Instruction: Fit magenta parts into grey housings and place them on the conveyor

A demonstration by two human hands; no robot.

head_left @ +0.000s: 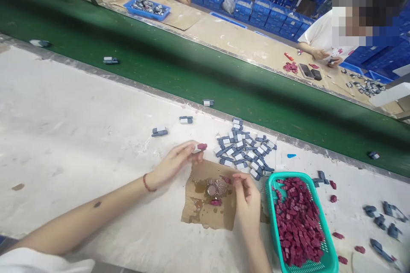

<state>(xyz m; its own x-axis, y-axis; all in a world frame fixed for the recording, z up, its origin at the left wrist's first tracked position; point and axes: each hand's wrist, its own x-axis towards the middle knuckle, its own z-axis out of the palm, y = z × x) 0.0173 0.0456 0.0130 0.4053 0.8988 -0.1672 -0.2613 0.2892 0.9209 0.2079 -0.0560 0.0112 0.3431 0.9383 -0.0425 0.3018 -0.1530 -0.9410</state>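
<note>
My left hand is closed on a small plastic part, dark red at one end and pale at the other, held above the cardboard's far edge. My right hand has thumb and forefinger drawn together at the right side of the brown cardboard; whether anything tiny is between them I cannot make out. On this stained cardboard a small round pot stands in a wet-looking patch, with a dark red piece beside it. Beyond my hands lies a pile of grey-blue and white parts.
A turquoise basket full of dark red pieces stands right of my right hand. Loose grey-blue parts lie farther right. A green conveyor belt carrying scattered parts runs behind the table. Across it, two people sit near a blue tray.
</note>
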